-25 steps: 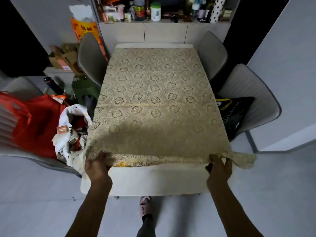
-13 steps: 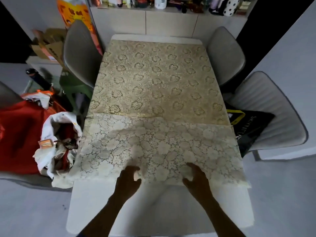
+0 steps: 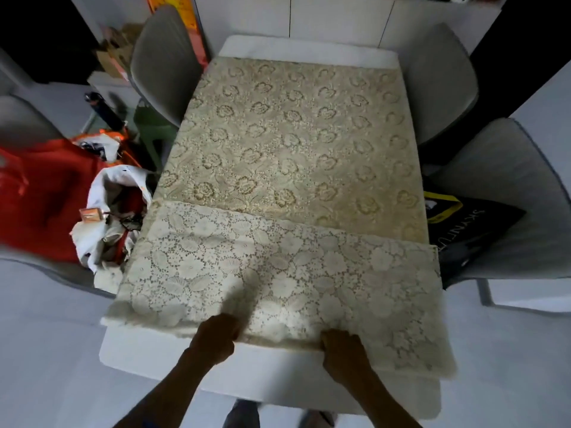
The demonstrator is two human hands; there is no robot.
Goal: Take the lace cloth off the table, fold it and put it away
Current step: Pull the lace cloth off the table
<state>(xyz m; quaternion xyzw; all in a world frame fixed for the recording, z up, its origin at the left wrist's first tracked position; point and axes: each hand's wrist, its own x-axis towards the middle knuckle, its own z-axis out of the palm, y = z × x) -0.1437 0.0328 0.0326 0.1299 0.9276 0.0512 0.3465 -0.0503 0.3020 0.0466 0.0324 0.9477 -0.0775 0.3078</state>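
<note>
A cream lace cloth [image 3: 287, 156] with a flower pattern covers most of the white table [image 3: 173, 350]. Its near part is folded over onto itself, so a paler band of lace [image 3: 309, 273] lies across the front. My left hand [image 3: 214, 336] and my right hand [image 3: 344, 350] both pinch the near edge of that folded band, about a shoulder's width apart. A bare strip of table shows in front of my hands and at the far end.
Grey chairs [image 3: 163, 63] stand at both long sides. The left near chair holds a red bag [image 3: 40, 193] and a white bag of clutter [image 3: 108, 217]. A black bag [image 3: 463, 223] lies on the right near chair. White cabinets [image 3: 309, 17] close the far end.
The near edge, held at its corners a second ago, was flipped over onto the cloth. My hands moved to the middle and now grip the folded edge; the far edge has slid toward me.
</note>
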